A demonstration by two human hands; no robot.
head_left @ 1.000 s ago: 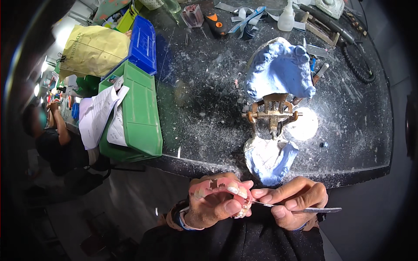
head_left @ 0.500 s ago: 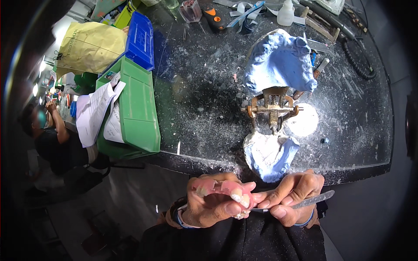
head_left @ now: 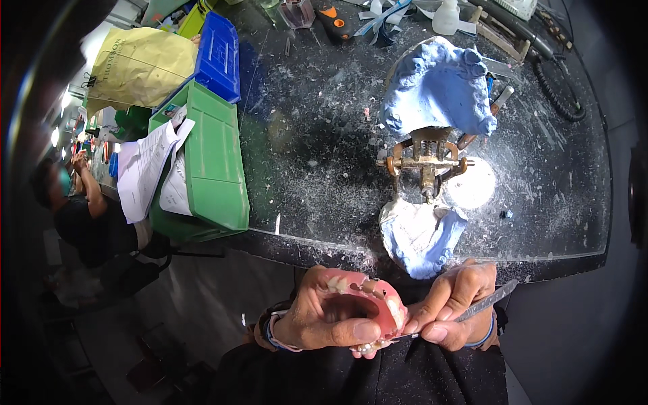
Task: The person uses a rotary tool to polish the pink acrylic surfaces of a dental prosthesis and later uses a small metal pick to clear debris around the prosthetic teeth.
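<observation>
In my left hand (head_left: 310,320) is a pink denture (head_left: 391,312) with pale teeth, its curved arch turned upward and the thumb pressed along its near side. My right hand (head_left: 459,304) pinches a slim metal carving tool (head_left: 496,298) with a flat grey handle. The tool's thin end meets the denture's lower right edge, and my right fingertips lie close beside it. Just beyond my hands stands a brass articulator (head_left: 428,165), opened wide. It carries a large blue dental cast (head_left: 439,88) on the far side and a smaller blue-and-white cast (head_left: 418,243) on the near side.
Left on the bench are a green bin (head_left: 216,169) with papers (head_left: 152,165), a blue bin (head_left: 219,57) and a yellow bag (head_left: 142,67). A white bottle (head_left: 445,19) and a coiled cord (head_left: 560,94) lie at the back. Another person (head_left: 91,209) sits far left.
My left hand has turned the denture so more of its upper arch shows, and it sits slightly further right. The tool's end stays at its edge. The view has shifted slightly.
</observation>
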